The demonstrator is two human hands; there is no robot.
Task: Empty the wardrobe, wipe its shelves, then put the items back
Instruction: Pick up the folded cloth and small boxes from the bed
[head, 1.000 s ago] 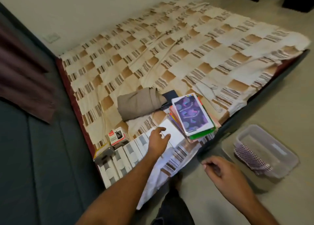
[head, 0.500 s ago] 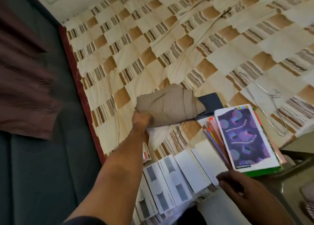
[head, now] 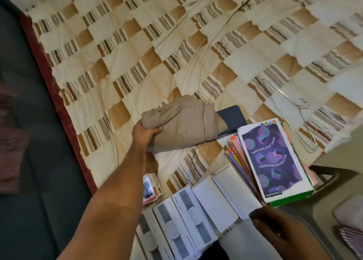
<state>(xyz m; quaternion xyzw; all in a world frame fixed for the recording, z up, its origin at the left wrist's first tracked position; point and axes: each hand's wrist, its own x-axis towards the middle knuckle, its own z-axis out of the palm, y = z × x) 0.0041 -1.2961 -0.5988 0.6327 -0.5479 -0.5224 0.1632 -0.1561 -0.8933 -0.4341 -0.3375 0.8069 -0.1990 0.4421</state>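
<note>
Checked bedding point(head: 137, 49) in cream, tan and brown stripes fills most of our view, spread over a mattress with a dark red edge point(head: 57, 102) running down the left side, and beyond that edge we see dark floor. Our left hand point(head: 144, 135) is reaching out across the bed and grips the near left end of a folded beige garment point(head: 182, 126), thumb on top and fingers curled underneath it. That bundle lies on the bedding, and its right end overlaps a dark blue flat item point(head: 232, 118). Just beside these, to the right, sits a stack of notebooks point(head: 275, 159) with a purple cover on top, its printed words upside down to us. Wire hangers point(head: 294, 120) lie on the bedding past the stack, close to the bed's right edge. Nearer to us we have a fanned row of white boxes point(head: 196, 210) along the bed's near edge, and a small red and white carton point(head: 151, 187) just left of them, partly hidden by our forearm. Our right hand point(head: 275, 230) is low at the bottom right, dark and blurred, next to the near corner of the notebooks; we cannot tell whether it holds anything. A pale container point(head: 347, 220) shows at the far right edge.
</note>
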